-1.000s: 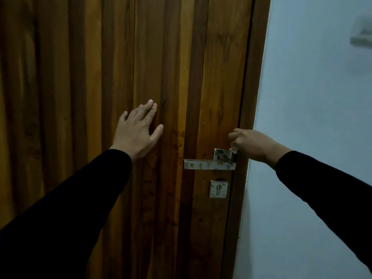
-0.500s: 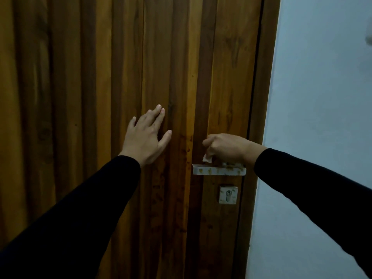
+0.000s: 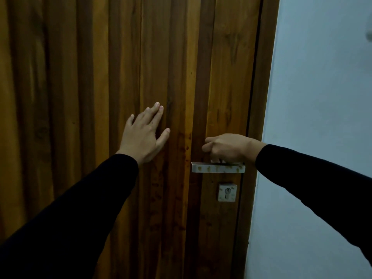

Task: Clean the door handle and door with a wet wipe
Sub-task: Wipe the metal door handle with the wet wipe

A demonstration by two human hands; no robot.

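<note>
So the person's standing right at the wooden door (image 3: pixel 120 77), both arms out in black sleeves. Left hand (image 3: pixel 144 135) is flat against the door planks, fingers spread wide, holding nothing, just left of the handle side. Right hand (image 3: pixel 227 148) is curled tight on top of the metal door handle (image 3: pixel 218 168), close to the door's right edge, pinching a small white bit of wet wipe (image 3: pixel 215 161) against the lever's top face. You only see a sliver of the wipe under the fingers. The lever sits level and has rusty-looking spots along its front. Square keyhole plate (image 3: pixel 227 192) is right below it. Pale wall (image 3: pixel 322 117) off to the right.
</note>
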